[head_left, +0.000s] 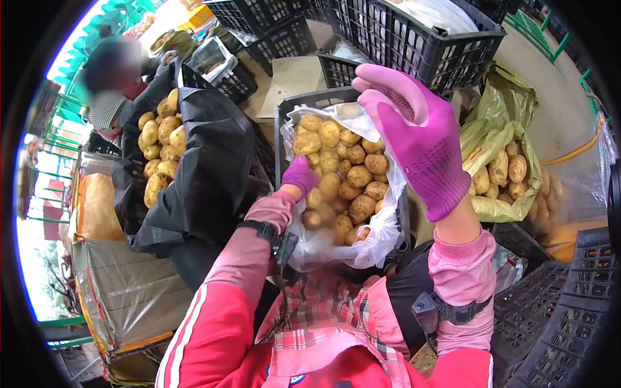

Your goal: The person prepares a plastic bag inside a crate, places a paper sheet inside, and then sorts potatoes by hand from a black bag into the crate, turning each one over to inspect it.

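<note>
A black crate (282,116) in front of me is lined with white plastic (381,249) and filled with potatoes (360,176). My left hand (299,176), in a purple knitted glove, is at the liner's left side against the potatoes. Its fingers look curled; what they hold, if anything, is hidden. My right hand (420,139), in a matching glove, is raised above the crate's right side, closer to the camera. Its fingers are bent and stand apart from the thumb, with nothing visible between them.
On the left, more potatoes (162,139) lie in a container lined with black cloth (217,136). A yellow-green sack (479,139) of potatoes stands at right. Black crates (420,52) are stacked ahead, with others (537,317) at lower right. Another person (113,84) is at upper left.
</note>
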Demonstrator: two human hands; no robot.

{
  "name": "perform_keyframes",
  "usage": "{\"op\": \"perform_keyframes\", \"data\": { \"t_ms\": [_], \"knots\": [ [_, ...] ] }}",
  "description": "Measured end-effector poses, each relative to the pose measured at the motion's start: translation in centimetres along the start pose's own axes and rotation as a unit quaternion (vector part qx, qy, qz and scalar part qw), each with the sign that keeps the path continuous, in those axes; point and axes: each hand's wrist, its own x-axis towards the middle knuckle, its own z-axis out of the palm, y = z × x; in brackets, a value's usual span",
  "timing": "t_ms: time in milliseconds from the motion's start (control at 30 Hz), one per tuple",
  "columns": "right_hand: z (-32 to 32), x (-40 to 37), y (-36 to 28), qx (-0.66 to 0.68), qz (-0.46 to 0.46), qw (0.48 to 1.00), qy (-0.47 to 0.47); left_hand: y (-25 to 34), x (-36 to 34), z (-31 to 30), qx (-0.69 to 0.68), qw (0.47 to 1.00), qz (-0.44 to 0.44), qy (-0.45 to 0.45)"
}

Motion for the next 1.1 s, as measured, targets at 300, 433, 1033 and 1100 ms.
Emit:
{"op": "perform_keyframes", "data": {
  "t_ms": [300, 433, 1033, 1100],
  "knots": [
    [-2.9, -0.1, 0.3, -0.039, -0.009, 0.999, 0.029, 2.7, 3.2, -2.1, 0.118, 0.985, -0.117, -0.055],
    [-3.4, -0.2, 0.0, -0.018, -0.026, 0.998, 0.052, 3.3, 0.8, -1.5, -0.009, 0.996, -0.046, -0.071],
    [-3.3, -0.9, -0.5, 0.011, -0.029, 0.998, 0.047, 18.2, 6.6, 10.3, 0.06, 0.985, 0.044, -0.158],
    [-3.4, -0.3, 0.7, -0.003, -0.078, 0.996, 0.034, 18.1, 6.1, 9.0, 0.035, 0.983, 0.039, -0.175]
  ]
}}
